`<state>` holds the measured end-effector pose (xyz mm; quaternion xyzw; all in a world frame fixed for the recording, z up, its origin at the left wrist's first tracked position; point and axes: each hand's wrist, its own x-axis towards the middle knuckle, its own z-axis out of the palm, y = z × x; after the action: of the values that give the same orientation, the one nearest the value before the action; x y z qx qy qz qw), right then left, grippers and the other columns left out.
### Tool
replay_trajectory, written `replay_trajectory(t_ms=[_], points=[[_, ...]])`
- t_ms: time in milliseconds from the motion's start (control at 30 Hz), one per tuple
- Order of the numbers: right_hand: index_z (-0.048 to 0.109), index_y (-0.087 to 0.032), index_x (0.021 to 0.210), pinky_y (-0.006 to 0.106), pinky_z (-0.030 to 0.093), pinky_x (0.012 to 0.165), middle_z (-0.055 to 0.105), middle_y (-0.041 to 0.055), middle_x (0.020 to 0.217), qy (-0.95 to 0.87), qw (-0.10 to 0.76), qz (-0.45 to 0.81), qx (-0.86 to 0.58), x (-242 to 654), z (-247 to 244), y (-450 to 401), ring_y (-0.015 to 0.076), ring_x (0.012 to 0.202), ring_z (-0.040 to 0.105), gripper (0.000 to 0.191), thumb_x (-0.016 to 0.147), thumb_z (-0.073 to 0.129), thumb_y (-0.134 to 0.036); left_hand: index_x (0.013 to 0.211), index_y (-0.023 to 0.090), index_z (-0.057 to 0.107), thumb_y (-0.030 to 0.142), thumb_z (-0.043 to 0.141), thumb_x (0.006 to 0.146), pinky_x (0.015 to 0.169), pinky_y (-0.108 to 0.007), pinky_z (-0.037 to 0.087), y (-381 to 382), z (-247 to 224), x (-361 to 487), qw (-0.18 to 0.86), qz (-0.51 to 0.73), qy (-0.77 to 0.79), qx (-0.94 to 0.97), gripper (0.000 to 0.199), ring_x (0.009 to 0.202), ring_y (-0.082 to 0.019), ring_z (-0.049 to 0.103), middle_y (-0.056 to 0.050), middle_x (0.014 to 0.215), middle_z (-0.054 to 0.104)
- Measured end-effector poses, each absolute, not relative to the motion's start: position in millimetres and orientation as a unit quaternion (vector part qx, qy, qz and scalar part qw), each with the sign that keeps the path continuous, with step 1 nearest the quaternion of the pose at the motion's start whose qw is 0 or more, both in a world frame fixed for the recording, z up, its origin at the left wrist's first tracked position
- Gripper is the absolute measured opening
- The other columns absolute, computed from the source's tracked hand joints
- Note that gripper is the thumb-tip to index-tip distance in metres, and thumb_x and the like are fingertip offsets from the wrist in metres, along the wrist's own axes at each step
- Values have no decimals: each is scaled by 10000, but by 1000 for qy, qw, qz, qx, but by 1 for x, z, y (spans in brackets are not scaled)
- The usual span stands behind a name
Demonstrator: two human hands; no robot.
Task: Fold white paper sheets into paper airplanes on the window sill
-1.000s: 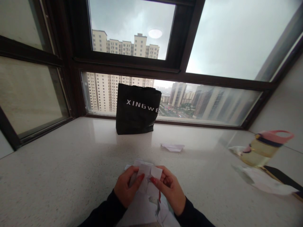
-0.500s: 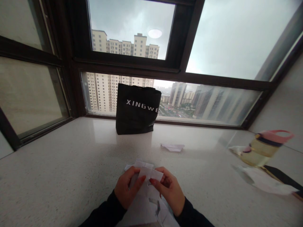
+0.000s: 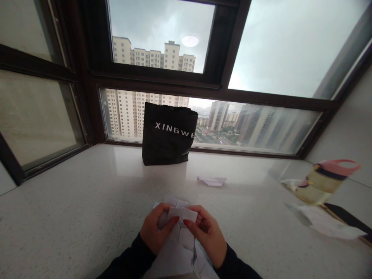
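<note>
Between my two hands is a small folded piece of white paper (image 3: pixel 183 213), creased down its middle. My left hand (image 3: pixel 156 229) pinches its left side, thumb in front and fingers behind. On the other side my right hand (image 3: pixel 209 234) grips it the same way, its thumb close to the left thumb. Below and behind lie more white paper sheets (image 3: pixel 170 257), partly covered by my hands, with crumpled folds near my right wrist. Farther off on the counter rests a folded white paper shape (image 3: pixel 212 181), pointed at its ends.
A black bag (image 3: pixel 170 135) with white lettering stands by the window. To the right are a yellowish bottle (image 3: pixel 319 184) with a pink lid, a crumpled white tissue or plastic (image 3: pixel 325 221) and a dark flat object (image 3: pixel 348 219). The speckled white counter (image 3: pixel 72 217) runs up to the window frame.
The held paper has tilted and shifted slightly left and down, so its top edge looks flatter. A gap seen in the paper below is now covered. Both hands keep nearly the same place.
</note>
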<state>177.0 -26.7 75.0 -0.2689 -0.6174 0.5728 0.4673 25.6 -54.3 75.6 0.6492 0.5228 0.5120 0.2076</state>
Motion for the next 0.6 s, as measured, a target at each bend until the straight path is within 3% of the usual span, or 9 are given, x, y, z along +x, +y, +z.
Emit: replay_trajectory(t_ms=[167,300,400,600], points=[[500,-203,853,260,411,615,567,0,726,-627,473,559,-267,177,77,-28,144,678,534,231,673,594,-314,926,213,447,224,538,676,718,-282,426,-54,72,27,203,562,487,637,267,812,-170,554,-25,887,580],[502,-191,868,215,377,475,546,-11,656,-628,471,549,-286,177,81,-30,103,527,483,222,744,496,-375,1008,208,378,209,514,698,701,-272,437,-53,66,27,204,590,468,626,339,816,-160,554,-54,989,521],[499,-190,881,194,330,423,522,-30,608,-628,469,549,-290,178,81,-29,82,460,434,231,737,509,-370,967,226,415,188,506,709,725,-285,430,-54,67,27,155,565,472,659,276,837,-168,543,-39,936,549],[501,-211,907,229,378,516,527,-28,625,-633,472,542,-288,179,72,-25,120,565,500,255,694,571,-335,861,231,532,173,439,746,757,-304,416,-54,72,24,120,507,436,734,159,794,-164,561,-20,822,621]])
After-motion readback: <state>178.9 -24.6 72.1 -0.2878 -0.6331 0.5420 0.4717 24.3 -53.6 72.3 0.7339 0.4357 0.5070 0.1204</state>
